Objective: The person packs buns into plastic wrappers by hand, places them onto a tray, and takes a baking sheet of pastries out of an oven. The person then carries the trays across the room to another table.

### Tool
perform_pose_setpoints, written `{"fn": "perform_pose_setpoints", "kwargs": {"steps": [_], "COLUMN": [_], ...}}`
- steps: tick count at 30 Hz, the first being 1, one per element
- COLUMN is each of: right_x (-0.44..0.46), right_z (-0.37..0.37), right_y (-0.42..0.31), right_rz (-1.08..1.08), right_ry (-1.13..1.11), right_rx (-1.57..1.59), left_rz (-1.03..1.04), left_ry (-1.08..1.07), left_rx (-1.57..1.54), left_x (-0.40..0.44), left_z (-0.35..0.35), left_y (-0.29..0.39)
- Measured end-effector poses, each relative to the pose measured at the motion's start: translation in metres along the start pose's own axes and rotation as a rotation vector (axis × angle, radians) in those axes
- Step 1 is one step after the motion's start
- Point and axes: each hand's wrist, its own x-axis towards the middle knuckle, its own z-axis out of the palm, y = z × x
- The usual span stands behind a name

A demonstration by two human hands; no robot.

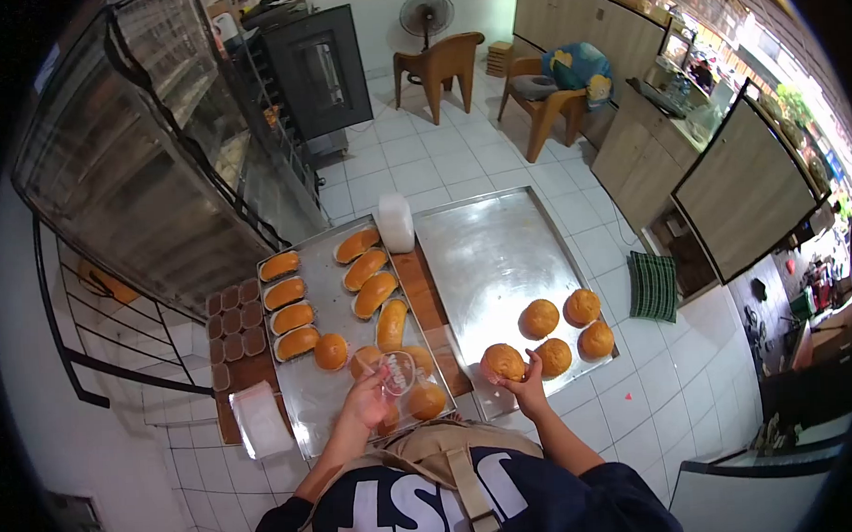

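My left hand (366,399) is closed on a clear plastic bag (399,372) with white print, held over the near part of the left tray (342,400). Through the film, several round buns on that tray can be seen. In my right hand (525,384) is a golden round bun (502,361), gripped at its right side above the near left corner of the right tray (482,255). Beside it on that tray sit several more round buns (540,318). Long buns (292,317) in paper liners lie in two rows on the left tray.
A stack of clear bags (260,420) lies left of the trays, near several brown-filled containers (236,322). A white container (396,223) stands between the trays' far ends. A glass-sided rack (132,173) rises at left; plastic chairs (438,73) and a fan (427,15) stand behind.
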Motion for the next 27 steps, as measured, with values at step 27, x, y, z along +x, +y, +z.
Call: {"fn": "perform_pose_setpoints", "kwargs": {"steps": [27], "right_x": [-0.014], "right_z": [0.056], "right_y": [-0.116], "right_rz": [-0.217], "right_ry": [-0.382], "right_rx": [0.052], "left_rz": [0.077], "left_ry": [0.081], "left_rx": [0.456], "left_x": [-0.004], "left_z": [0.044], "left_y": [0.012]}}
